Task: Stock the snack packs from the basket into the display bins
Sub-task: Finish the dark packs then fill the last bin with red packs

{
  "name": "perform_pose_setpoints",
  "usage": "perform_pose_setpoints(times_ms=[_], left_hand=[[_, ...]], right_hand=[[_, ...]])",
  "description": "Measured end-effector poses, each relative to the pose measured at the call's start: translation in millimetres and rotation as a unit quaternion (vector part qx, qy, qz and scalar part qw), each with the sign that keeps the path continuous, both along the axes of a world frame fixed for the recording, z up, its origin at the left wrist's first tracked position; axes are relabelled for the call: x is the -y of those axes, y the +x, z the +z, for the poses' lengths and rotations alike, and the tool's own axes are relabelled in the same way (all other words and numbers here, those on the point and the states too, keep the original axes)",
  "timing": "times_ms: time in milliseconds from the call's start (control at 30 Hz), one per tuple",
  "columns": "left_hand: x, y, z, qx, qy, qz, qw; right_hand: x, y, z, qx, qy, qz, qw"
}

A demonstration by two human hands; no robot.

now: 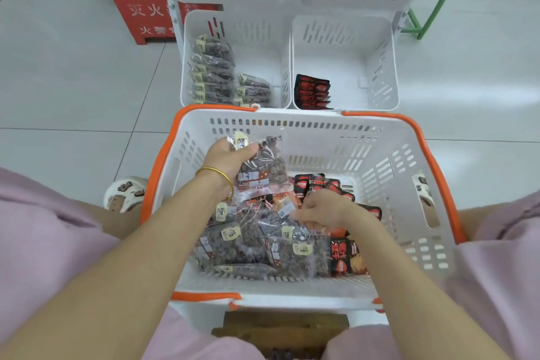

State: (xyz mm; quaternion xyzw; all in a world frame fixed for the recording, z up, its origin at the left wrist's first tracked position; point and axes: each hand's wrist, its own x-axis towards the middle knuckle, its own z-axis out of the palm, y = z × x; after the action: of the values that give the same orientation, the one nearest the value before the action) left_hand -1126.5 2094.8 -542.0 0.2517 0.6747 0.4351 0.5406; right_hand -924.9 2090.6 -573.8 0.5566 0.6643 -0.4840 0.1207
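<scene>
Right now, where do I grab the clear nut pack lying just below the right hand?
I'd pinch the clear nut pack by the flat sealed strip at its yellow label, coming straight down with the right hand. It lies flat on the pile, its body bulges with nuts, and neighbours crowd its sides.

My left grip (230, 159) is held out ahead on a stretched bare forearm, thumb and fingers curled round a clear snack pack (264, 168). My right grip (321, 210) sits lower, knuckles up, fingers curled downward; I can't tell whether they hold anything.
</scene>
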Motion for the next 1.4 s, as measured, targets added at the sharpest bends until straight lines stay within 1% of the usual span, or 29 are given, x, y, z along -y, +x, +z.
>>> perform_pose_setpoints(times_ms=[33, 67, 100, 167, 233, 300, 400, 433, 500, 567, 667, 733, 833, 933, 1033, 1100, 1133, 1233, 1300, 1367, 1400], left_hand=[[1, 2, -3, -0.014, -0.002, -0.005, 1.000], [2, 5, -4, -0.023, 0.002, -0.011, 1.000], [2, 7, -4, -0.030, 0.001, -0.018, 0.999], [4, 13, -2, -0.029, -0.002, -0.023, 0.999], [4, 14, -4, -0.026, -0.001, -0.020, 0.999], [3, 15, -4, -0.008, -0.003, -0.015, 1.000], [0, 15, 0, 0.023, -0.002, -0.003, 1.000], [-2, 16, 0, 0.037, 0.000, -0.001, 0.999], [-5, 16, -2, 0.068, 0.006, 0.007, 0.998], [-6, 15, -3, 0.092, 0.003, 0.014, 0.996], [-7, 17, -5, 0.096, -0.009, 0.003, 0.995], [-9, 18, -9, 0.117, -0.014, -0.010, 0.993], [-11, 19, -8, 0.156, -0.007, -0.009, 0.988], [-14, 17, -10, 0.176, -0.007, 0.003, 0.984], [-15, 18, -11, 0.190, -0.002, -0.027, 0.981], [-14, 20, -6, 0.164, -0.004, -0.027, 0.986], [-13, 20, -4, 0.149, -0.001, -0.025, 0.988], [-14, 19, -5, 0.119, 0.012, -0.063, 0.991], [-12, 19, -3, 0.092, 0.015, -0.075, 0.993], [-11, 18, -2, 0.087, 0.019, -0.084, 0.992], [-11, 18, -1, 0.088, 0.021, -0.096, 0.991]], right_hand=[[5, 0, -5, 0.040, -0.024, 0.074, 0.996], [10, -2, -9, 0.068, -0.028, 0.132, 0.989], [15, -5, -14, 0.089, -0.010, 0.172, 0.981], [24, -12, -24, 0.119, 0.045, 0.209, 0.970], [29, -14, -32, 0.127, 0.080, 0.217, 0.965], [26, -8, -29, 0.101, 0.088, 0.191, 0.972], [4, 18, 1, 0.022, 0.090, 0.128, 0.987], [-4, 31, 15, -0.008, 0.082, 0.095, 0.992], [-14, 55, 40, -0.084, 0.059, -0.008, 0.995], [-19, 68, 52, -0.174, 0.067, -0.114, 0.976], [-19, 58, 52, -0.298, 0.066, -0.244, 0.920], [-18, 43, 45, -0.345, 0.050, -0.311, 0.884], [-15, 31, 36, -0.373, 0.020, -0.376, 0.848], [-17, 27, 33, -0.384, 0.002, -0.397, 0.834], [-19, 26, 34, -0.403, -0.009, -0.396, 0.825], [-21, 27, 37, -0.434, -0.024, -0.407, 0.804], [-22, 29, 40, -0.442, -0.017, -0.410, 0.797], [-26, 37, 54, -0.438, 0.056, -0.392, 0.807], [-28, 42, 63, -0.455, 0.095, -0.370, 0.805], [-29, 43, 68, -0.467, 0.112, -0.349, 0.805], [-30, 42, 69, -0.462, 0.119, -0.338, 0.811]])
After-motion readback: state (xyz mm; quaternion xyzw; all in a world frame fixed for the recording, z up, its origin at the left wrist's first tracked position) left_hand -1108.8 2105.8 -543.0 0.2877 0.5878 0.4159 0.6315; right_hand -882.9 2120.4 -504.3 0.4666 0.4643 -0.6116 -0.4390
